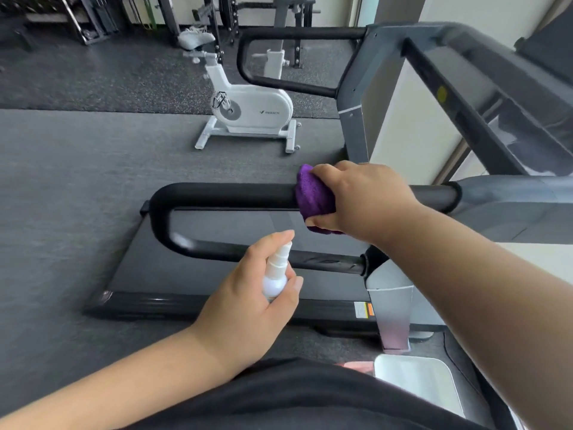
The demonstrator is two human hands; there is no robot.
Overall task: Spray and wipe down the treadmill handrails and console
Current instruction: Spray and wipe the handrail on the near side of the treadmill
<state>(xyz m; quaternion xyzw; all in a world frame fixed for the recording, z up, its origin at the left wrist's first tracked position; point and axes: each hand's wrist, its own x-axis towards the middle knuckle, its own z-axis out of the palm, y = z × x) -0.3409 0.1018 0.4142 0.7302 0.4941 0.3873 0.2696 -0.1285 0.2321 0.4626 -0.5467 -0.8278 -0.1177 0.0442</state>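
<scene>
My right hand point(362, 198) curls over a bunched purple microfibre cloth point(313, 197), gripping it around the upper bar of the black padded looped handrail point(223, 195); the cloth wraps the bar beneath my palm. Nearer me, below that hand, my left hand point(248, 293) holds a small white plastic spray bottle point(276, 274), fingers wrapped round its body and forefinger reaching past the nozzle, just short of the rail's lower bar. Under both hands lies the dark treadmill deck point(198, 274). Beyond my right hand, across the grey floor, stands a white exercise bike point(248, 110), and past it the far black handrail point(279, 34).
</scene>
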